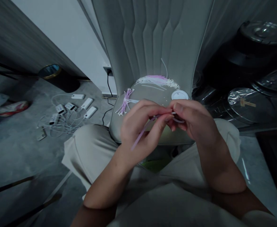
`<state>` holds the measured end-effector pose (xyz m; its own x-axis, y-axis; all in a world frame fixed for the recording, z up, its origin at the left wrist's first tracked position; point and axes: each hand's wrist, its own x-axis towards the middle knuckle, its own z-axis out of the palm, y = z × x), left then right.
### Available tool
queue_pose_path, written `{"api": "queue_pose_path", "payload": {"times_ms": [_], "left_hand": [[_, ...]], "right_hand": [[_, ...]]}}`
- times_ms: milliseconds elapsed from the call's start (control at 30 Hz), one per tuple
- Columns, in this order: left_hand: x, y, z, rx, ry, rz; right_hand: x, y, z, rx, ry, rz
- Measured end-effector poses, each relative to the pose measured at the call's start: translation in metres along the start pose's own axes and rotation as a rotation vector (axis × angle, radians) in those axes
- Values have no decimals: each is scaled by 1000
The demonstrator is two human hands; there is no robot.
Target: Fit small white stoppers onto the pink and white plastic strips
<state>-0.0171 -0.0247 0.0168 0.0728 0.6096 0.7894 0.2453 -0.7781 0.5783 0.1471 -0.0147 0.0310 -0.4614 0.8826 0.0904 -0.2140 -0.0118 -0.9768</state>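
My left hand (144, 123) pinches a thin, bendy purple strip (139, 137) whose tail hangs back over my palm. Fingertip to fingertip with it, my right hand (190, 116) is closed on the strip's other end, where a short white bit shows between the fingers. Beyond my hands, on the grey chair seat, lies a bundle of purple and white strips (127, 101) crossed by white ones. Farther back is a curved pile of white and purple strips (155, 79) with small white ends. A round white lid (179, 94) sits behind my right hand.
The padded chair back (150, 37) rises ahead. On the floor at left are several white power banks (86, 104) with tangled cables and a dark bin (59, 78). Dark containers with shiny lids (243, 101) stand at right. A person's shoe (14, 108) shows at far left.
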Motion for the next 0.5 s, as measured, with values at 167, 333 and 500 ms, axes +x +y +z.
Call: {"api": "queue_pose_path", "payload": {"times_ms": [167,333,500], "left_hand": [[0,1,1,8,-1,2],[0,3,1,8,-13,-33],[0,4,1,47,15,-33]], "right_hand": [[0,1,-1,16,-17,-28],[2,4,1,1,-2,-74],[2,3,2,-15,18,-39]]}}
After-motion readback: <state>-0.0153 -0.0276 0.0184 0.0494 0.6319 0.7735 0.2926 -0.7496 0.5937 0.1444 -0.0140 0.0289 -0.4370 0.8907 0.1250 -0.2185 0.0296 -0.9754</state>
